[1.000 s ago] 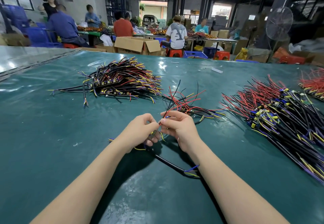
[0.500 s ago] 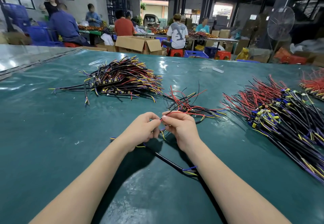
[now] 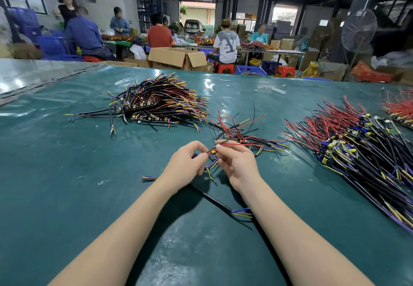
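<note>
Item under work: a small wire harness [image 3: 212, 154], held just above the green table cover [image 3: 67, 185], near centre of the bench, between the two hands. The left hand [image 3: 184, 167] has its fingers curled in and pinches the harness at its joint from the left. The right hand [image 3: 238, 165] pinches the same joint from the right, thumb and forefinger closed at the root of a red lead [image 3: 241, 144] that runs off to the right. A black sheathed cable [image 3: 214, 200] trails from the joint toward the near edge and lies on the cover, ending in bare blue and yellow cores. Assessment: the piece is judged very light and limp. The thin leads will flop and snag, the sheathed run is somewhat stiffer. The joint carries small yellow parts (their type cannot be made out) and is probably the fragile point. Best hold is a fingertip pinch on the insulation close to the joint, without pulling on single leads. A loose bunch of wires [image 3: 241, 129] lies just beyond the hands. Further heaps lie at far left [image 3: 156, 104] and at right [image 3: 357, 147], well apart.
</note>
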Available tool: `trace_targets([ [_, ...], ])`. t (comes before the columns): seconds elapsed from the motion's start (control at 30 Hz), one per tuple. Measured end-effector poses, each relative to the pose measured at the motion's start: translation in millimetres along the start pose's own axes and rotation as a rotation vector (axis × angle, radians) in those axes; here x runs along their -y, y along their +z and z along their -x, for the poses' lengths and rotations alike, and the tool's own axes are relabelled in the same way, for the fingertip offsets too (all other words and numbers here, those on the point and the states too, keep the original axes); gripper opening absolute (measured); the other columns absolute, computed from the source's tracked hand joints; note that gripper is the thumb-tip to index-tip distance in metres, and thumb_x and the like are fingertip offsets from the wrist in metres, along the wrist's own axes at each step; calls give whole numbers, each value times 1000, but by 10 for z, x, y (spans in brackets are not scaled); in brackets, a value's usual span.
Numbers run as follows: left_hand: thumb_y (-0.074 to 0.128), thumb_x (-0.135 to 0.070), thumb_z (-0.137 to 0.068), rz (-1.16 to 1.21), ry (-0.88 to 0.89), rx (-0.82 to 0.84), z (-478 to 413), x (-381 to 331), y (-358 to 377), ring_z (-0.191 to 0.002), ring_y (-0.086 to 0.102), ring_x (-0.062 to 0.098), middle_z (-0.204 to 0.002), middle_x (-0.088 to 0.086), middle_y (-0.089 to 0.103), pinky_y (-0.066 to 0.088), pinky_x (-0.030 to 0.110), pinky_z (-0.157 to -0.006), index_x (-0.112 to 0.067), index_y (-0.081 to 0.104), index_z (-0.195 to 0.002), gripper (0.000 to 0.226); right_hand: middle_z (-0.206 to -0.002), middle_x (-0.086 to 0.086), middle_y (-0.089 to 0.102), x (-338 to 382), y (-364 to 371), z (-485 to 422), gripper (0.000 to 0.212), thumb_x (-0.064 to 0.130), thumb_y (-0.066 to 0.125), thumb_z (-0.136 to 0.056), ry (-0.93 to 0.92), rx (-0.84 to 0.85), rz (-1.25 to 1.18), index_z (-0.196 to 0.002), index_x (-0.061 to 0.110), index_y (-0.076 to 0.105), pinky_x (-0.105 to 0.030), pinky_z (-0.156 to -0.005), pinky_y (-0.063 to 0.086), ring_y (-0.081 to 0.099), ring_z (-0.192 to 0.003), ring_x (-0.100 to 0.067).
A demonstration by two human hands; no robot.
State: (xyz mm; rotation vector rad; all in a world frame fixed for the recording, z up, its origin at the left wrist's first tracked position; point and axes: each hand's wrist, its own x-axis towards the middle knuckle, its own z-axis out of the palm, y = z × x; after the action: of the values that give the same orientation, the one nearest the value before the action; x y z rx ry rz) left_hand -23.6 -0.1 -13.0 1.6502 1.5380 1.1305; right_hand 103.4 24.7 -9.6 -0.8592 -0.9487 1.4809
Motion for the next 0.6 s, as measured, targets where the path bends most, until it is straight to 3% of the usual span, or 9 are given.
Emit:
trace_targets([
  [0.23, 46, -14, -92, 91, -30, 118, -13, 5, -44, -32, 28, 3, -38, -9, 44, 22, 12, -35, -21, 52, -78, 17, -49, 6, 59, 21, -27, -50, 24, -8, 54, -86, -21, 4, -47, -70, 10, 59, -16, -46, 49, 56, -44, -3],
  [0.33, 43, -9, -92, 178, -52, 166, -1, -3, -71, -32, 24, 4, -38, -8, 42, 20, 13, -34, -16, 51, -78, 18, -50, 5, 58, 12, -19, -72, 22, -3, 48, -91, -42, 53, 1, -74, 8, 58, -18, -47, 50, 55, -45, -3],
  [0.53, 39, -4, -94, 343, -111, 245, 13, 17, -140, -33, 18, 4, -40, -9, 38, 15, 12, -35, -12, 45, -77, 19, -55, 1, 62, 39, -78, -42, 22, -5, 42, -91, 90, 386, 8, -86, 2, 62, -20, -55, 52, 58, -51, -6],
  [0.6, 37, -4, -93, 341, -107, 274, 8, 23, -152, -33, 17, 4, -38, -9, 36, 14, 12, -35, -8, 47, -89, 11, -57, 1, 63, 13, -63, -17, 25, -7, 41, -90, 118, 481, 52, -86, 3, 64, -19, -56, 52, 58, -52, -6],
])
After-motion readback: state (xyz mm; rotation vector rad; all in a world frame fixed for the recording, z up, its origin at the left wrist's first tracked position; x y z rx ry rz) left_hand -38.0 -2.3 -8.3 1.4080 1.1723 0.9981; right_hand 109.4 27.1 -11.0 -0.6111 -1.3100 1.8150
